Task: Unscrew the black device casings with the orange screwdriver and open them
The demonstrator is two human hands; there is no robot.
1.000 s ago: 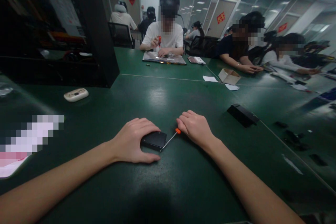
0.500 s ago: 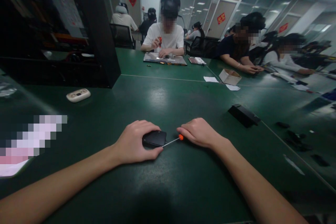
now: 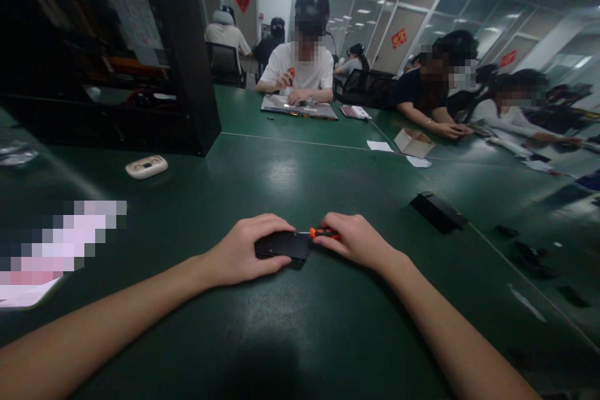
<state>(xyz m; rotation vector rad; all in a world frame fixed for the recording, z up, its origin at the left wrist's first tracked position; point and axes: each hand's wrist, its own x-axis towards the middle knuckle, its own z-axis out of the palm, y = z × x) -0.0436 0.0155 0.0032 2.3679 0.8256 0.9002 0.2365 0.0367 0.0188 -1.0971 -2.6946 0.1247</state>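
Note:
A flat black box-shaped part (image 3: 284,246) lies on the green table, its right end uncovered. My left hand (image 3: 244,249) grips it from the left, thumb along the near side and fingers along the far side. In my right hand (image 3: 354,234) is a screwdriver (image 3: 323,234) with an orange and black handle. Its shaft points left and meets the far right corner of the black part; the tip is too small to make out.
A large black open case (image 3: 187,75) stands at the left, with a cream earbud case (image 3: 147,167) before it. Right of my hands lies a black bracket-like piece (image 3: 439,211). A cardboard box (image 3: 414,142) sits farther back. Across the table a person (image 3: 300,69) works on a flat panel (image 3: 300,107).
The screwdriver has swung from a slant at the near right corner to the far right corner, lying nearly level. More of its handle shows. The black part's right end is more exposed.

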